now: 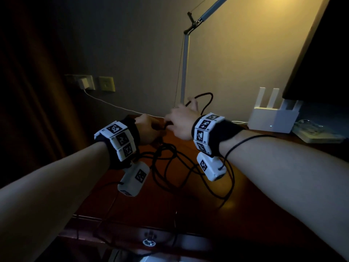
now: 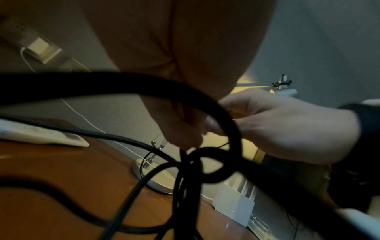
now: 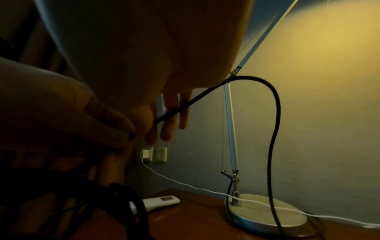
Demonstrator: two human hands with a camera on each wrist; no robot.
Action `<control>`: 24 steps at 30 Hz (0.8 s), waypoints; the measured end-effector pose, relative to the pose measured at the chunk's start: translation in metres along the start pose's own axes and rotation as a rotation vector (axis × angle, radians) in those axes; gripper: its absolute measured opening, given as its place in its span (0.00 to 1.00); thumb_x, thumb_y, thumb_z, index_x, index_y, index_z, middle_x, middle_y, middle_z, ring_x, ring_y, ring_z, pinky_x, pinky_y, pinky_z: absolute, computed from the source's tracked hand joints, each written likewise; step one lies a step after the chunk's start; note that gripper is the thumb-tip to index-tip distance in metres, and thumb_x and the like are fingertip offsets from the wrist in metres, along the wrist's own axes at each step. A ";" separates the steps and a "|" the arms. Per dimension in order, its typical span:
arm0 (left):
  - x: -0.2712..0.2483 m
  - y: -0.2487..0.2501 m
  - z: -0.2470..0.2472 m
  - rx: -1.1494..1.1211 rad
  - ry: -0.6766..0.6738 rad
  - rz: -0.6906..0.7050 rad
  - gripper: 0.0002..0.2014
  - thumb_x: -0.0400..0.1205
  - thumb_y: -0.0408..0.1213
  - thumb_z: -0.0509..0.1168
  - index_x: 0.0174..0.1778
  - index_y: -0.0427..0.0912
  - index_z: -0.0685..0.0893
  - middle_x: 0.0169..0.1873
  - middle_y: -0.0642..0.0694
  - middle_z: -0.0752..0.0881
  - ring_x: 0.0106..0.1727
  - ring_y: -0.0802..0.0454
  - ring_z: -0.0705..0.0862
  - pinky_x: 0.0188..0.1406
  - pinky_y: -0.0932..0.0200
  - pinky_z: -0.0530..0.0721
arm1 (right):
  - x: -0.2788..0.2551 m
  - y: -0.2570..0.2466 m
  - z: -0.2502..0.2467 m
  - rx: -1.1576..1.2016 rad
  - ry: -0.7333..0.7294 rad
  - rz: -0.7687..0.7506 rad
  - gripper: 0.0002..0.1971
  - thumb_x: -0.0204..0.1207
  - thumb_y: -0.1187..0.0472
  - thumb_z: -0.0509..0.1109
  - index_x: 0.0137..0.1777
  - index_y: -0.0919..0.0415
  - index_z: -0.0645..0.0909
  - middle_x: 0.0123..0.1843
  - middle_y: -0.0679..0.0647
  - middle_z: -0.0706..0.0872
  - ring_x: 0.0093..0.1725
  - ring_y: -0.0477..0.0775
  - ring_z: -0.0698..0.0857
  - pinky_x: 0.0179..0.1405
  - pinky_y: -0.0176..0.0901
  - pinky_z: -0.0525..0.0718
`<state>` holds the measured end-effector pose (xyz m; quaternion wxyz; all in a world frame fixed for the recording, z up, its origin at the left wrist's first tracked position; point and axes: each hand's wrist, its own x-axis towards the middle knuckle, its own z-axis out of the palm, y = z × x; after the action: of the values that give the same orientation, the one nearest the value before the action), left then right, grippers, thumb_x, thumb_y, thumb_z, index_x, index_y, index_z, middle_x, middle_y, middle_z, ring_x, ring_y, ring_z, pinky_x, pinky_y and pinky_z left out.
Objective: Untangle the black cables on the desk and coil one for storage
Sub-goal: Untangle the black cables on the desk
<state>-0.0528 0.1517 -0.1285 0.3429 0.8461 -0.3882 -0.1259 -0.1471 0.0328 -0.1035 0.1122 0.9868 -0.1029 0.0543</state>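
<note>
Both hands close together above the table [image 1: 188, 201], left hand [image 1: 146, 129] and right hand [image 1: 181, 121] pinching the black cables [image 1: 166, 159]; advise feeding the free loop through slowly, not yanking the knot.

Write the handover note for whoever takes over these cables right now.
Left hand: raised above the desk, gripping the black cables at the knot.
Right hand: pinching one black strand, which arches up beside the lamp.
Done: one strand partly pulled out.
Left: cables are tangled in loose loops on the desk; free them, then coil one. Nothing is coiled.
</note>
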 end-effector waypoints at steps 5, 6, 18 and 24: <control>-0.004 0.001 0.000 -0.043 -0.106 -0.021 0.12 0.78 0.40 0.72 0.56 0.45 0.83 0.42 0.51 0.86 0.39 0.56 0.85 0.39 0.60 0.85 | 0.005 0.011 0.008 0.200 0.094 0.173 0.09 0.83 0.46 0.60 0.52 0.40 0.83 0.50 0.45 0.78 0.67 0.54 0.67 0.61 0.59 0.58; -0.005 0.002 0.000 -0.011 -0.133 -0.019 0.15 0.78 0.42 0.72 0.59 0.47 0.81 0.43 0.53 0.84 0.41 0.56 0.85 0.40 0.61 0.85 | 0.006 0.015 0.008 0.218 0.122 0.230 0.09 0.83 0.45 0.61 0.53 0.39 0.83 0.52 0.45 0.78 0.68 0.55 0.67 0.60 0.58 0.58; -0.010 -0.016 -0.008 0.061 -0.213 -0.014 0.03 0.78 0.44 0.71 0.42 0.51 0.84 0.35 0.49 0.89 0.39 0.52 0.88 0.40 0.55 0.84 | 0.004 0.054 0.003 0.429 0.304 0.734 0.11 0.82 0.55 0.65 0.50 0.57 0.88 0.53 0.56 0.88 0.59 0.63 0.80 0.63 0.59 0.68; -0.011 -0.005 -0.005 0.145 -0.083 0.020 0.06 0.82 0.50 0.64 0.49 0.56 0.86 0.31 0.53 0.88 0.25 0.66 0.82 0.24 0.69 0.75 | -0.001 0.048 0.009 0.551 0.311 0.622 0.20 0.74 0.42 0.70 0.45 0.60 0.87 0.43 0.56 0.89 0.45 0.58 0.84 0.51 0.49 0.81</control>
<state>-0.0551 0.1649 -0.1294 0.2657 0.8588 -0.4187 -0.1289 -0.1573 -0.0153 -0.1023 -0.1625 0.8820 -0.3587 0.2589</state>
